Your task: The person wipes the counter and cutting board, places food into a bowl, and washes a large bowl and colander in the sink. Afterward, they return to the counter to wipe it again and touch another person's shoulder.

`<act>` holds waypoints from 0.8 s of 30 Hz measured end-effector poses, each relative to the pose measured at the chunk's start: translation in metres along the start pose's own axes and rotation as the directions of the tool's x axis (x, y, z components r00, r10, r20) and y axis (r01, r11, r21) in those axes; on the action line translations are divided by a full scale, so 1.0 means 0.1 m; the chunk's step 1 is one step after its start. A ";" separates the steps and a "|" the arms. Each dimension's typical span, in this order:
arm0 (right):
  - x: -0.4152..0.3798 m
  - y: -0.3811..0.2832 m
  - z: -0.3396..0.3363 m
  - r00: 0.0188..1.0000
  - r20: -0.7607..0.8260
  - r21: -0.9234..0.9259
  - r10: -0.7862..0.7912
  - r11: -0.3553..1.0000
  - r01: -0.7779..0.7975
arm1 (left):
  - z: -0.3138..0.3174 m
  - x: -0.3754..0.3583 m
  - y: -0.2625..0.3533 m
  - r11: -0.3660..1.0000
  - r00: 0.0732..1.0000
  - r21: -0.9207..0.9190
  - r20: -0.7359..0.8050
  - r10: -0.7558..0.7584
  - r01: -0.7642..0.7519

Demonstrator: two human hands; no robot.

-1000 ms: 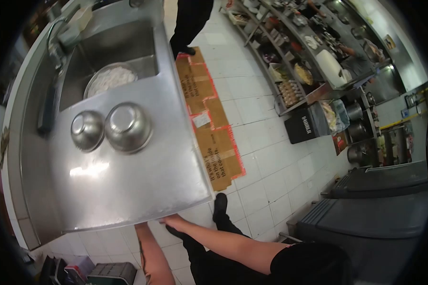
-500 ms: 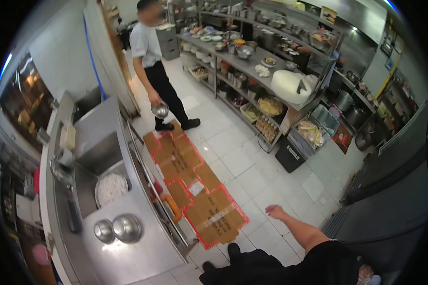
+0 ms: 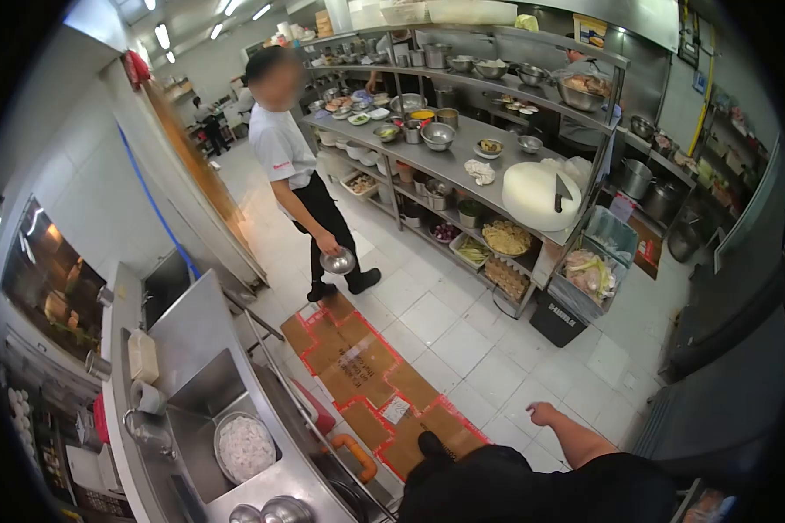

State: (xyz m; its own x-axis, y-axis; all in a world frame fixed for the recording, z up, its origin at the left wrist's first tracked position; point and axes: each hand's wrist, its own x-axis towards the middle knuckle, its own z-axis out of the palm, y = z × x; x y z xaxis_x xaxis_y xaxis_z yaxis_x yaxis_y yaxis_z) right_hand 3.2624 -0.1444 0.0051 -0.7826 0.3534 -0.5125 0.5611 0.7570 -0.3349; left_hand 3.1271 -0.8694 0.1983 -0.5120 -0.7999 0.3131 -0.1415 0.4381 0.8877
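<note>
The person's right hand (image 3: 542,411) hangs bare at about five o'clock, fingers loosely spread and holding nothing, above glossy white square floor tiles (image 3: 497,366); the left hand is out of sight. Nearest the hand, at six o'clock, lies one flattened brown cardboard sheet (image 3: 366,392), matte and creased, edged with red tape, with one black shoe (image 3: 429,444) resting on its near end. At seven o'clock runs a brushed stainless-steel counter (image 3: 192,336) with a rectangular sink (image 3: 202,410); in the sink sits one round metal basin (image 3: 245,447) filled with something white and lumpy. Two shiny domed steel bowls (image 3: 275,512) stand upturned, touching each other, at the counter's near end. At twelve o'clock a co-worker in a white shirt and black trousers (image 3: 310,200) stands holding one small polished steel bowl (image 3: 337,261). At two o'clock, steel shelving (image 3: 445,161) carries many bowls and one thick round white chopping block (image 3: 539,196) with a cleaver stuck in it.
</note>
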 end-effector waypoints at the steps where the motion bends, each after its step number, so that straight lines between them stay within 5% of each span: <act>1: -0.13 0.17 0.08 0.999 0.003 -0.105 0.040 0.994 -0.039 | 0.34 0.15 0.22 0.930 0.951 -0.291 0.273 -0.146 0.226; 3: -0.31 0.33 0.16 0.862 0.183 0.228 0.472 0.833 -0.505 | 1.55 0.22 0.84 0.943 0.899 -0.283 0.343 0.272 -0.178; 5: -0.53 0.36 0.17 0.776 0.180 0.448 0.604 0.652 -0.612 | 2.39 0.22 1.53 0.911 0.735 -0.331 0.549 0.398 -0.246; 9: -0.56 0.40 0.35 0.703 0.149 0.489 0.695 0.566 -0.664 | 3.89 0.10 2.14 0.837 0.281 -0.392 0.813 0.510 -0.382; 11: -0.24 0.43 0.35 0.785 0.187 0.192 0.591 0.761 -0.619 | 4.42 0.00 2.20 0.777 0.023 -0.386 0.889 0.457 -0.497; 14: 0.66 0.42 0.23 0.865 0.096 0.097 0.493 0.860 -0.501 | 5.21 -0.02 1.42 0.646 -0.078 -0.470 0.839 0.538 -0.602; 16: 1.42 0.39 -0.09 0.912 -0.001 0.110 0.410 0.907 -0.408 | 5.44 -0.02 0.66 0.777 0.180 -0.098 0.948 0.263 -0.621; 18: 2.27 0.22 -0.46 0.906 -0.096 0.216 0.413 0.897 -0.386 | 5.35 -0.20 0.03 0.901 0.478 0.150 0.876 0.071 -0.407; 19: 2.59 0.07 -0.79 0.931 -0.158 0.364 0.329 0.896 -0.254 | 5.21 -0.34 0.01 0.855 0.525 0.424 0.821 -0.224 -0.299; 20: 2.99 -0.06 -1.06 0.938 -0.201 0.351 0.284 0.914 -0.202 | 5.06 -0.48 -0.06 0.806 0.460 0.511 0.817 -0.347 -0.300; 22: 3.61 -0.50 -1.76 0.954 -0.238 0.183 0.185 0.973 -0.143 | 4.84 -0.81 -0.77 0.620 0.449 0.559 0.824 -0.345 -0.551; 24: 4.11 -0.94 -2.44 0.969 -0.224 0.245 0.106 0.968 -0.050 | 4.66 -1.09 -0.55 0.583 0.353 0.540 0.841 -0.411 -0.607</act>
State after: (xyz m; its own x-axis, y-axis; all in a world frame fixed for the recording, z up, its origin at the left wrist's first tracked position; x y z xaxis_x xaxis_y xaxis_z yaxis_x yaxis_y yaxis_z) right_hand 2.8222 0.0638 0.0184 -0.7590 0.5457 -0.3551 0.6481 0.5810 -0.4924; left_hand 2.7956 -0.6150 -0.0425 -0.8348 -0.1174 -0.5379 -0.2291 0.9624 0.1456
